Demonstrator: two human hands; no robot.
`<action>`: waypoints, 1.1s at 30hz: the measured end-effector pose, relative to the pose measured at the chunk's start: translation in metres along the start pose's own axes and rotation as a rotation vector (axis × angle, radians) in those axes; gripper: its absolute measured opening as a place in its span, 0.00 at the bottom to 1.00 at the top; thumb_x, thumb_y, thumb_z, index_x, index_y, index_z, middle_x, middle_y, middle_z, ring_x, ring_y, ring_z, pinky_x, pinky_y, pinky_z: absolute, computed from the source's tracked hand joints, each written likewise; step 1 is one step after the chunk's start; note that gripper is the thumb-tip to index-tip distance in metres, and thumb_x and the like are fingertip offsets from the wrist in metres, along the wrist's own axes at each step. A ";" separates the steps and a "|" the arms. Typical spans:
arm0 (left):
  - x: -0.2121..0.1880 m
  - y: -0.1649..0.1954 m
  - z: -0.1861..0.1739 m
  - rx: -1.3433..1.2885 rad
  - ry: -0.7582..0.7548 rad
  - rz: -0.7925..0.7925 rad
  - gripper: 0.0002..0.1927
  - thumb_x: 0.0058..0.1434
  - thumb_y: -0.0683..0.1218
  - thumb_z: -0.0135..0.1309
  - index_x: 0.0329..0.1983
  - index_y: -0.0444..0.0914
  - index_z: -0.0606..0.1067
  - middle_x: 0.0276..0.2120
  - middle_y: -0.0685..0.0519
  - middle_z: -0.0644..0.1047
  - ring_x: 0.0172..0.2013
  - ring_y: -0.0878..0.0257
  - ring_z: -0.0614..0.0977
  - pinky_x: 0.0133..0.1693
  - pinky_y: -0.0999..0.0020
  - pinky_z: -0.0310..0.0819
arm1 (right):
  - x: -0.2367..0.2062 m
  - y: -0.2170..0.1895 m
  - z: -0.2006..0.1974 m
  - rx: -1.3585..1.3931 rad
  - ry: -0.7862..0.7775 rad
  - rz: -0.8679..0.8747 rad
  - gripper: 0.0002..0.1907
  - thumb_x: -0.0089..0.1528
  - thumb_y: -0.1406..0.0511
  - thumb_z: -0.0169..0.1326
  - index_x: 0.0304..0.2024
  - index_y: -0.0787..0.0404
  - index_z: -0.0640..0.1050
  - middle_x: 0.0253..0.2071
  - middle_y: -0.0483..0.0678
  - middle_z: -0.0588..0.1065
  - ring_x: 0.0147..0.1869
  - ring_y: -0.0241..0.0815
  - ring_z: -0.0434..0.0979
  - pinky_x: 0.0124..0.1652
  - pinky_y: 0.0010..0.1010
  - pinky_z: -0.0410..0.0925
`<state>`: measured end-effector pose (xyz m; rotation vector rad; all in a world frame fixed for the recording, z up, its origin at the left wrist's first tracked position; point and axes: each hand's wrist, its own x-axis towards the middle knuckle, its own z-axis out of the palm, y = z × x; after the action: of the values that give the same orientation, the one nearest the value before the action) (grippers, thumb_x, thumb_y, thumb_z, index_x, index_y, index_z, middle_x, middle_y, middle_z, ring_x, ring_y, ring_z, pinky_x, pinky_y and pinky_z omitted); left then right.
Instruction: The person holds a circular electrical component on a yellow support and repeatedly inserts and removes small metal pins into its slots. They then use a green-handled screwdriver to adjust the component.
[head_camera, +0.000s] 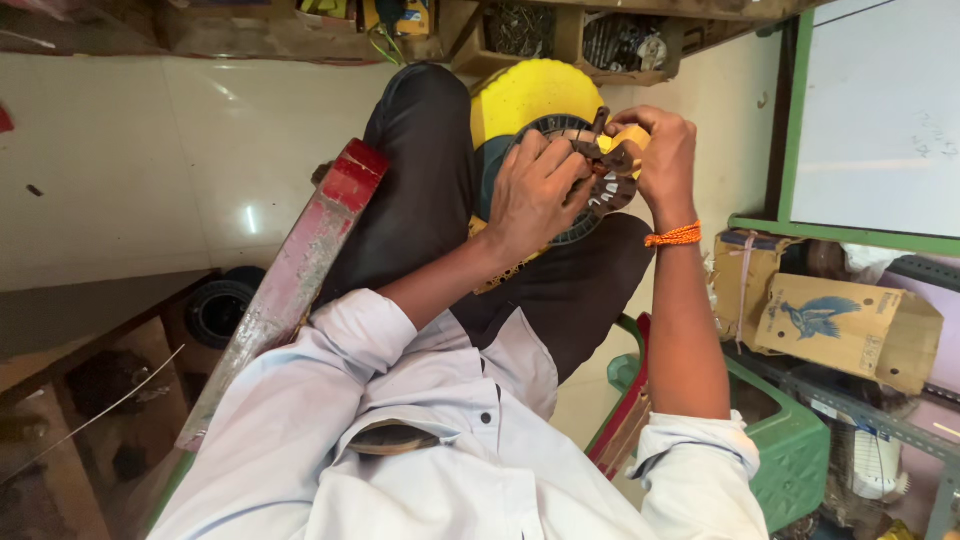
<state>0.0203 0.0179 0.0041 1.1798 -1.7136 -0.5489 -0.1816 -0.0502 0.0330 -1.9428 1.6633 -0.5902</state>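
Two hands, left (530, 195) and right (665, 160), grip one slotted ring (600, 185).

A dark, slotted round stator core (600, 175) is held upright over the lap. It is seen far centre, against a yellow disc (530, 95).

Person wears a pale blue-white collared shirt (420, 450), both sleeves rolled to the elbow, and dark trousers (430, 170). 1 orange thread band (673, 236) circles the wrist above the rolled cuff.
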 end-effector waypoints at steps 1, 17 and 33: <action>0.001 0.000 -0.002 0.036 -0.022 0.006 0.13 0.60 0.43 0.68 0.43 0.42 0.75 0.46 0.55 0.75 0.48 0.54 0.73 0.48 0.59 0.68 | -0.001 0.004 0.004 0.004 0.008 -0.057 0.10 0.57 0.76 0.54 0.40 0.69 0.82 0.35 0.51 0.82 0.39 0.35 0.82 0.43 0.26 0.74; 0.034 -0.055 0.009 -0.689 -0.416 -0.017 0.51 0.54 0.35 0.67 0.78 0.48 0.56 0.71 0.52 0.69 0.55 0.56 0.84 0.62 0.61 0.77 | -0.058 -0.045 -0.058 0.156 0.142 0.283 0.06 0.66 0.70 0.62 0.43 0.68 0.84 0.31 0.37 0.74 0.34 0.24 0.67 0.33 0.18 0.61; 0.002 -0.037 -0.017 -0.094 -0.055 0.483 0.19 0.60 0.45 0.66 0.55 0.49 0.79 0.56 0.57 0.75 0.57 0.59 0.71 0.55 0.58 0.64 | -0.125 -0.086 0.050 0.065 0.375 0.151 0.05 0.65 0.71 0.60 0.43 0.68 0.81 0.27 0.47 0.73 0.27 0.32 0.64 0.29 0.27 0.61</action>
<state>0.0519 0.0030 -0.0158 0.6529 -1.9133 -0.3590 -0.1041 0.0880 0.0487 -1.7170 1.9665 -0.9819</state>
